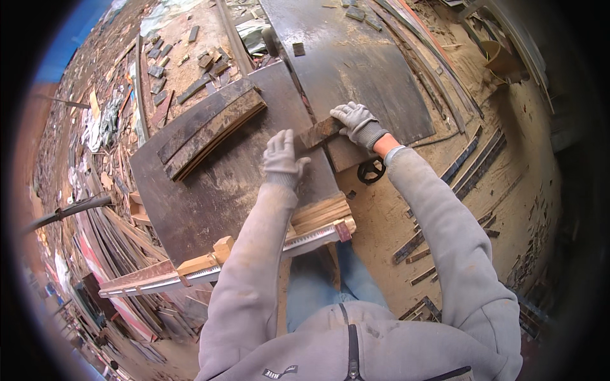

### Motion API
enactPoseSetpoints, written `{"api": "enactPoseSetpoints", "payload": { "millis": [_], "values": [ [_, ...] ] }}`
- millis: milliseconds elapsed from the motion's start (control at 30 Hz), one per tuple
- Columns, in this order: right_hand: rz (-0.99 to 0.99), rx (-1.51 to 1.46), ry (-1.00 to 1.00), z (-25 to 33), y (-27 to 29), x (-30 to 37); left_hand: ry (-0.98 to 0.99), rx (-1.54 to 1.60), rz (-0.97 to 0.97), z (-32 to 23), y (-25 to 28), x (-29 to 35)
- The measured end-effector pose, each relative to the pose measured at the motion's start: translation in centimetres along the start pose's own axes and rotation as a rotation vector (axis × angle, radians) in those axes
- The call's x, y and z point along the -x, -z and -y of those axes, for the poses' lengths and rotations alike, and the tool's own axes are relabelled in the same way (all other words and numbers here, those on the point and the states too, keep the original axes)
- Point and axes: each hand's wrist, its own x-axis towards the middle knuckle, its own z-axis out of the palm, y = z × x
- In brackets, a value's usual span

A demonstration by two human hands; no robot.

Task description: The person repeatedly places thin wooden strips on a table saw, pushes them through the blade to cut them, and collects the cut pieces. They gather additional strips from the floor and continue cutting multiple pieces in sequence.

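Over a worn metal table (210,203), my right hand (360,125), in a grey knit glove, closes on the right end of a short dark board (318,132). That board lies across the seam between the two table plates. My left hand (281,155), gloved the same way, is open with its fingers stretched out, just left of the board's other end; I cannot tell whether it touches the board or the table. Farther left, a stack of long dark boards (213,133) rests on the table, apart from both hands.
A rail with a measuring scale (311,239) runs along the near edge, with wood strips (321,214) beside it and a wooden block (222,247) farther left. A black handwheel (370,170) sits below the right plate (362,76). Offcuts (157,71) and boards (480,162) litter the sandy ground.
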Motion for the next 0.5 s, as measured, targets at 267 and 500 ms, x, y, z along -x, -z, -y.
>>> {"api": "enactPoseSetpoints", "payload": {
  "millis": [267,500],
  "values": [
    [-0.071,0.019,-0.035,-2.5,1.5,-6.6,0.084,0.015,-0.117,1.7,-3.1,-8.3],
    [-0.037,-0.002,-0.002,-2.6,2.2,-9.5,0.245,0.074,-0.147,1.8,-4.6,-9.5]
  ]
}}
